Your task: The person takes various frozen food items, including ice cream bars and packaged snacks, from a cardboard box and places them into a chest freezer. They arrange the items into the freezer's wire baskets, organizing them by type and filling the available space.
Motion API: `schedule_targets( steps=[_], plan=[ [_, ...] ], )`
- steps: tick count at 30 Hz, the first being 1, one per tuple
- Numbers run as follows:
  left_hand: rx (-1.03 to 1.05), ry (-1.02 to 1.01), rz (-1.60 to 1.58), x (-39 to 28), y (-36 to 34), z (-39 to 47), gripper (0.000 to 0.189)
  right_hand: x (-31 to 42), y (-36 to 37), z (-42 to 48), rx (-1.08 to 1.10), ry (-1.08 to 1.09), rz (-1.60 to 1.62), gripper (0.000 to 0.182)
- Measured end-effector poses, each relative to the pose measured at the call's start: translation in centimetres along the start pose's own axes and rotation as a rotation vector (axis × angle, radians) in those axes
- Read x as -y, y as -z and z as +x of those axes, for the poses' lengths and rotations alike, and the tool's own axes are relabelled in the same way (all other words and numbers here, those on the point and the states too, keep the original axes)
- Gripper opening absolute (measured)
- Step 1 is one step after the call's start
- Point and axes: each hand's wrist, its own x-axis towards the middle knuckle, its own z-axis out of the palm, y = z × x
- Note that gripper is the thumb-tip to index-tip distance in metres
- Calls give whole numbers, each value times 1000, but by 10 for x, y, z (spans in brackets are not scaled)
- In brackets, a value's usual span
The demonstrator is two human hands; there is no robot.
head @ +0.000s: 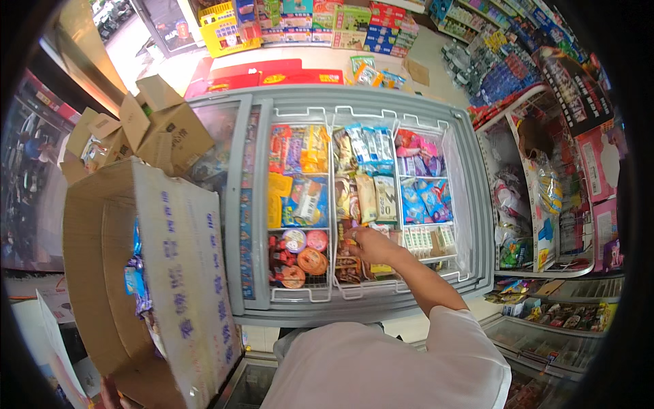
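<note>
My right hand (372,245) reaches down into the middle wire basket (333,204) of a grey chest freezer (357,319). Its fingertips are bent among brown ice-cream packs (349,268); whether they grip one is hard to see. Just above it lie a beige wrapped ice cream (366,198) and a white-and-green pack (386,199). At the bottom left, the fingers of my left hand (110,396) are at the lower edge of a large open cardboard box (179,286), mostly hidden. Inside this tilted box are blue and purple packets (137,281).
Left of the baskets, more open cartons (176,135) stand on the freezer's glass. Round ice-cream tubs (310,260) fill the left basket's near part. A wire rack of bagged goods (549,189) stands right of the freezer. Beyond it, packets (370,74) lie near stacked drink cartons (352,25).
</note>
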Motion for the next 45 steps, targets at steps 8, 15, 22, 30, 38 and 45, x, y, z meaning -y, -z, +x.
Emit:
schedule_targets(
  steps=[8, 15, 22, 30, 38, 45],
  plan=[
    [663, 241, -576, -136, -178, -101, 36, -102, 61, -28, -124, -50, 101, 29],
    [1255, -239, -327, -162, -395, -271, 46, -157, 166, 40, -258, -82, 47, 36],
    [1478, -196, -340, -169, -450, -313, 22, -226, 189, 173, -451, 70, -348, 37],
    [1710, -108, -305, -179, -466, -292, 35, -242, 169, 260, -167, -43, -473, 40],
    [1761, -14, -320, -173, -470, -296, 37, -311, 175, 290, -345, 83, -591, 40],
    [1849, 45, -272, -173, -476, -299, 39, -280, 182, 308, -193, -189, -354, 48]
  ],
)
